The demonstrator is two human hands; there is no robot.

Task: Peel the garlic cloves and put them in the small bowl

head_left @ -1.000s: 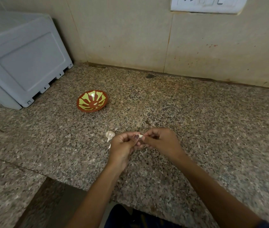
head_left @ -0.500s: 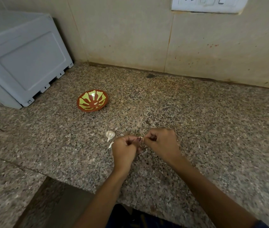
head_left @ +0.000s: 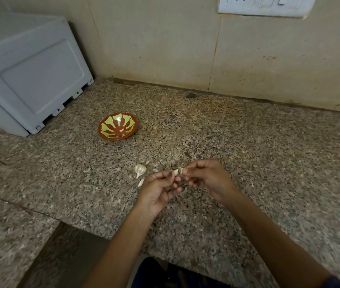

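Both hands met over the near middle of the granite surface (head_left: 248,163). The left hand (head_left: 158,192) pinched a garlic clove (head_left: 176,171) at its fingers (head_left: 171,176), and the right hand (head_left: 206,179) gripped the far right end of the same clove, where a bit of papery skin (head_left: 180,170) seemed to stand off. The clove was small and partly covered, so I could not tell its long axis with certainty; it seemed to lie between the two thumbs, left to right. A second clove (head_left: 140,169), unpeeled, lay on the surface just to the left of the left hand, its thin tail pointing toward the near side, and a loose piece of peel (head_left: 140,182) lay beside it. The small bowl (head_left: 117,126), red-brown with yellow petals, stood farther away and to the left, well apart from the hands, and looked empty. In my judgement the left hand was nearer to the bowl. A white appliance (head_left: 30,80) stood at the far left. No brand or readable writing showed anywhere, also not on the wall switch plate (head_left: 264,6).
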